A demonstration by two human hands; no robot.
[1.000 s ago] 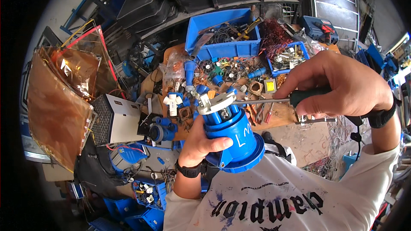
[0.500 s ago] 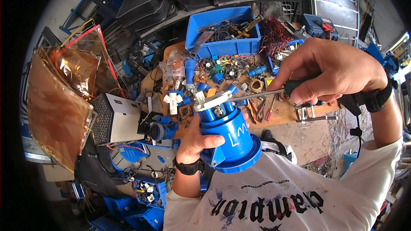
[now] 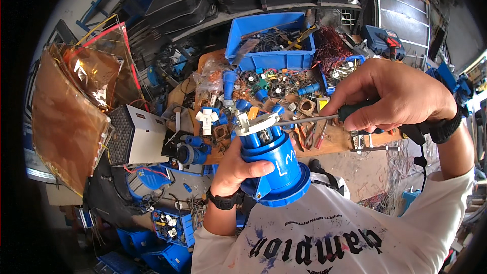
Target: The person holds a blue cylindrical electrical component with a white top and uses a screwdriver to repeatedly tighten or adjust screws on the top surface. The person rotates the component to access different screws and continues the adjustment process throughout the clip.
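Note:
My left hand (image 3: 231,172) is wrapped round a large blue industrial plug (image 3: 279,165), thumb across its side, with the round flange toward me. White handwritten marks run over its body. At its far end, an off-white plastic clamp piece (image 3: 257,124) sits over blue posts, and a bit of metal shows beneath it. My right hand (image 3: 401,96) grips the dark handle of a screwdriver (image 3: 310,120). The long steel shaft points left, and its end meets the right end of the clamp piece. Whether the tip is in a screw or slot cannot be made out.
Beyond the plug, small parts and wires litter a wooden bench (image 3: 329,134). Pliers and a red-handled tool (image 3: 320,139) lie there. A blue crate (image 3: 274,61) of cables stands at the back. Left are a white box (image 3: 144,137) and brown sheets (image 3: 66,116); parts bins (image 3: 187,228) sit lower left.
The view has shifted slightly. The plug has turned a little in my left hand, its clamp end dipping slightly. The screwdriver stays against the clamp piece, now lying closer to level.

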